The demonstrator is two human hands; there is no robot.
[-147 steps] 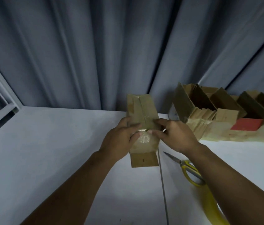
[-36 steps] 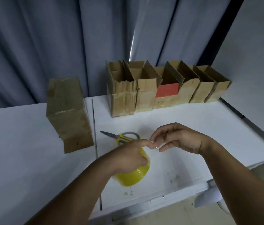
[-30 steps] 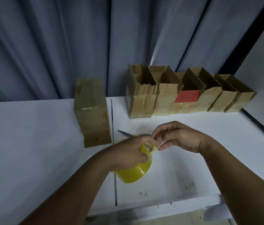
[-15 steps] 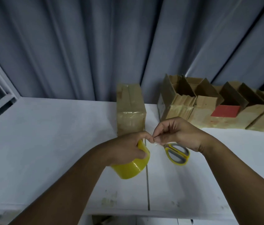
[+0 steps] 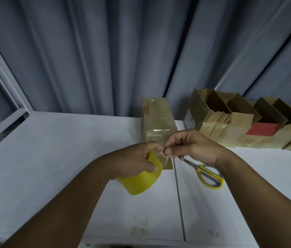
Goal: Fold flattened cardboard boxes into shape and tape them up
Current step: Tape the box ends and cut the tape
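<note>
A folded cardboard box (image 5: 157, 120) stands on the white table (image 5: 51, 158), with clear tape across its top and front. My left hand (image 5: 134, 161) grips a yellow roll of tape (image 5: 141, 181) in front of the box. My right hand (image 5: 189, 145) pinches the loose end of the tape (image 5: 166, 155) between thumb and fingers, right beside the left hand's fingertips. A short length of clear tape is pulled off the roll between the two hands. The lower part of the box is hidden behind my hands.
Yellow-handled scissors (image 5: 207, 173) lie on the table just right of my right hand. A row of several open cardboard boxes (image 5: 239, 126) stands at the back right, one with a red face. Grey curtains hang behind. A seam (image 5: 178, 194) runs down the table.
Earlier both hands pressed tape onto the box. Since then my left hand has taken up the tape roll and my right hand has pinched its end. The view has swung back left onto the box.
</note>
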